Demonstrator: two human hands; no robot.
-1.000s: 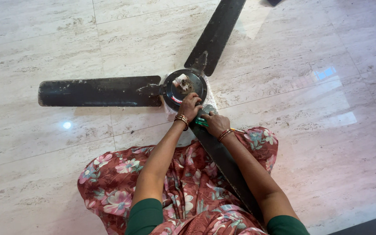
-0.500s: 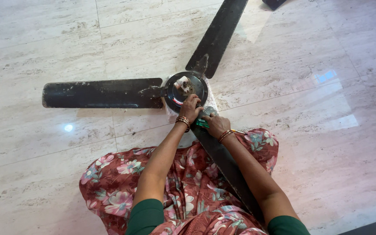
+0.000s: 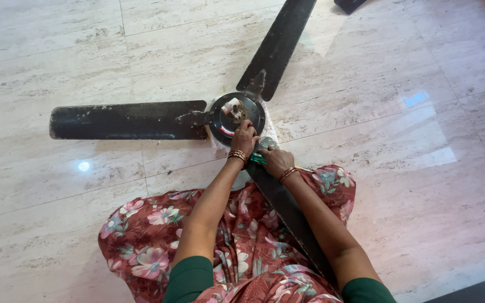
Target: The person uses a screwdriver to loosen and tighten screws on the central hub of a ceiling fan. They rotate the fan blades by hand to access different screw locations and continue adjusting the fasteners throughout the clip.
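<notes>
The left hand (image 3: pixel 245 136) rested on the ceiling fan's round hub (image 3: pixel 236 114); the right hand (image 3: pixel 275 160) closed around a green-handled tool (image 3: pixel 257 159) beside 1 of 3 blades (image 3: pixel 127 120), on the marble floor (image 3: pixel 399 168).

Single head-worn camera, aimed steeply down from above at close range. It covers the ceiling fan (image 3: pixel 237 112) on the floor (image 3: pixel 411 185) and the wearer's lap.

You get bright, even daylight and sharp focus; the polished floor (image 3: pixel 411 168) throws pale glare patches right of your hands, with soft shadows beneath the fan blades.
</notes>
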